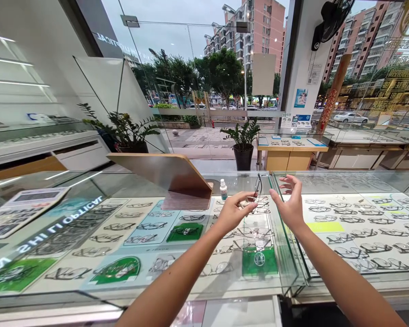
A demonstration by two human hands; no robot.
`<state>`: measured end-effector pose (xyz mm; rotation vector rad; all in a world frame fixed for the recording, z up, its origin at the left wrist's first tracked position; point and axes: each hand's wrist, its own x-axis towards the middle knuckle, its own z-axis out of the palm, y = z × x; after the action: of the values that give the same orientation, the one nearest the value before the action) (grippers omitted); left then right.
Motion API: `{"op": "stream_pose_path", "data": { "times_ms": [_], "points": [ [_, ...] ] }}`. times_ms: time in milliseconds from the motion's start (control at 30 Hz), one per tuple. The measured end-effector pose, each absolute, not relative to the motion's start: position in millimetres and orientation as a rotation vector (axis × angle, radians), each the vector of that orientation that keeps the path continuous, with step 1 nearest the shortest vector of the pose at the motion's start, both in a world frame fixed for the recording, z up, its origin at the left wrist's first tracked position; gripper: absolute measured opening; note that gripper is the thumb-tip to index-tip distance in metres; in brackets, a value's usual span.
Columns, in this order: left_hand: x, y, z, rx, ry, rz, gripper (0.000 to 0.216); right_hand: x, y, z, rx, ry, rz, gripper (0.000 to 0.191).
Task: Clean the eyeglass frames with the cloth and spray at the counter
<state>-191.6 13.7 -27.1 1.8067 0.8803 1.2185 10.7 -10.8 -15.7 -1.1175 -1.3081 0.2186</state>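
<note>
My left hand (232,210) pinches a pair of thin dark-framed glasses (258,190) above the glass display counter (129,190); the frame stands up from my fingertips. My right hand (289,202) hovers just right of the glasses with its fingers spread and nothing in it. A small white dropper bottle (223,189) stands on the counter top just left of my left hand. Under the glass lie several rows of spectacle frames (150,225).
A tilted wooden-backed mirror stand (170,179) sits on the counter at centre left, a calculator (18,209) at far left. A second glass case (361,213) adjoins on the right. Potted plants (242,141) and a glass shopfront lie beyond.
</note>
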Motion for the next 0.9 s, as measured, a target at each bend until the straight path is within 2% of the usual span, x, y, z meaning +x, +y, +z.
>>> {"op": "stream_pose_path", "data": {
  "times_ms": [133, 467, 900],
  "points": [
    [-188, 9, -28, 1.888, 0.876, 1.192, 0.036, 8, -10, -24, -1.123, -1.411, 0.064, 0.071],
    [-187, 4, -27, 1.914, 0.848, 1.189, 0.033, 8, -8, -29, -1.119, -1.478, -0.103, 0.053],
    [-186, 2, -22, 1.784, 0.874, 1.244, 0.037, 7, -12, -22, -1.078, -1.523, -0.169, 0.048]
  ]
}}
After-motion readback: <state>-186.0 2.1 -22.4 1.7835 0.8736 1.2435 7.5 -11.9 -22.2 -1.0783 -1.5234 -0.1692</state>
